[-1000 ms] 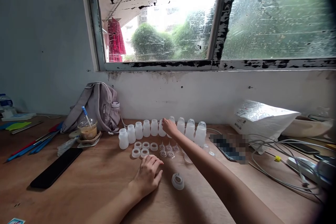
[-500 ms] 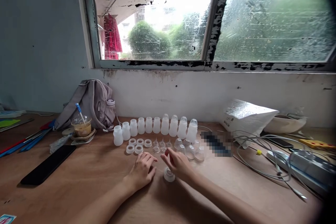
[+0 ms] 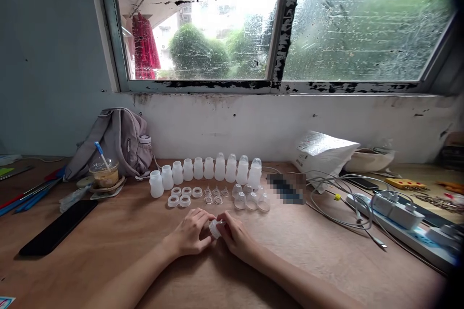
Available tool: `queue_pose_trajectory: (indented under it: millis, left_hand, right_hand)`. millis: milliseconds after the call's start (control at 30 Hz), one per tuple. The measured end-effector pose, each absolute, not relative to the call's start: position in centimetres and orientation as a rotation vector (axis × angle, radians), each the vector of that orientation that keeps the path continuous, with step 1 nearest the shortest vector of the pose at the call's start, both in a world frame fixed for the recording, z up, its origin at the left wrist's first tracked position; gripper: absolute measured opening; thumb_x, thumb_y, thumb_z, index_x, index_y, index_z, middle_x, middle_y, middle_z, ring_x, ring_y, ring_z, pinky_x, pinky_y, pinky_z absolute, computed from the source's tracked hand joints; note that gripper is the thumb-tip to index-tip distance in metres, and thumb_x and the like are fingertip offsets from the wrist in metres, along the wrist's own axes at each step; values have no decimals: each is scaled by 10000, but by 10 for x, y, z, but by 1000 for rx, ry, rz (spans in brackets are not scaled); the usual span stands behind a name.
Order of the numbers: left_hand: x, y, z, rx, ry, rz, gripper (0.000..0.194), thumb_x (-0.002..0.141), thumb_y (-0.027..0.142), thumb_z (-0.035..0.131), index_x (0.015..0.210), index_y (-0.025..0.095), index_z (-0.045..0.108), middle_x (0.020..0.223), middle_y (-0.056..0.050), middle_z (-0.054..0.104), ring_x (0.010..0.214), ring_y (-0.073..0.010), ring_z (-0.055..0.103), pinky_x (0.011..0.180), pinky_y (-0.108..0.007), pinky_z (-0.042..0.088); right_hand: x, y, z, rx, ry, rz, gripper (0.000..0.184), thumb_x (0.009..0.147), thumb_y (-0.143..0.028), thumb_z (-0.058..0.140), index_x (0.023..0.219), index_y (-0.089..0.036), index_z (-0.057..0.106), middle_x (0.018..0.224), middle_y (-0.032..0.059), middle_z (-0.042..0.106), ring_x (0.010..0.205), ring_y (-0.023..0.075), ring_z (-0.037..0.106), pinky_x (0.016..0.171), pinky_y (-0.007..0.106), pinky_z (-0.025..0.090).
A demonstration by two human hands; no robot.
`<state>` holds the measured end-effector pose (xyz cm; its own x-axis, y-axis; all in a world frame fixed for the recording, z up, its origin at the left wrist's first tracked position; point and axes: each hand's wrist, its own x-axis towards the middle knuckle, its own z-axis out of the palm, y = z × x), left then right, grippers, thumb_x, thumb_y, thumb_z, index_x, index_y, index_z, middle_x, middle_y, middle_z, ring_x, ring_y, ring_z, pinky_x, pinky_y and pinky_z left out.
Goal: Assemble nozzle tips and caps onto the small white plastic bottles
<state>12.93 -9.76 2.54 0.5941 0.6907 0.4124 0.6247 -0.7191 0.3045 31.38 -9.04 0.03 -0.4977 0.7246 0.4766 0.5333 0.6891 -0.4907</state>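
Near the table's middle, a translucent bottle collar ring with a clear teat (image 3: 215,229) is held tilted on its side between my hands. My right hand (image 3: 237,237) pinches its right side, the teat partly hidden by the fingers. My left hand (image 3: 194,232) curls round the ring's left edge, thumb below and fingers above. Just beyond lie several loose collar rings (image 3: 184,201), several clear teats (image 3: 218,200) and several dome caps (image 3: 251,201). Behind them runs a row of small milky baby bottles: open ones (image 3: 177,173) on the left, capped ones (image 3: 242,170) on the right.
A black phone-like slab (image 3: 60,227), an iced drink cup (image 3: 104,174) and a grey backpack (image 3: 118,142) are on the left. On the right are a blurred-out dark device (image 3: 284,188), a silvery bag (image 3: 322,154), tangled cables (image 3: 348,222) and a power strip (image 3: 402,231).
My right hand has come back from the bottle row, reached the collar ring on the table and lifted it to my left hand. The view has swung slightly right.
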Motion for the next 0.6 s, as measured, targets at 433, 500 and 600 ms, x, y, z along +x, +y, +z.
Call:
queue_pose_trajectory:
  millis: [433, 500, 600]
  left_hand:
    - [131, -100, 29, 2656, 1083, 669, 322, 749, 341, 510, 1028, 182, 491, 935, -49, 566, 875, -199, 473, 798, -326, 374]
    - [132, -100, 28, 2651, 1089, 682, 285, 782, 343, 472, 1013, 179, 504, 933, -54, 573, 871, -197, 476, 792, -323, 377]
    - [132, -100, 29, 2647, 1080, 682, 284, 779, 354, 485, 999, 177, 515, 925, -56, 580, 870, -197, 479, 786, -318, 382]
  right_hand:
    - [312, -92, -2, -835, -2286, 332, 105, 861, -190, 297, 885, -199, 399, 806, 36, 532, 699, 135, 493, 641, 241, 397]
    - [311, -91, -3, -825, -2282, 348, 101, 853, -177, 303, 880, -200, 398, 803, 33, 532, 697, 133, 493, 639, 239, 398]
    - [311, -90, -4, -815, -2266, 369, 111, 830, -142, 317, 885, -197, 396, 805, 31, 532, 698, 130, 493, 639, 237, 396]
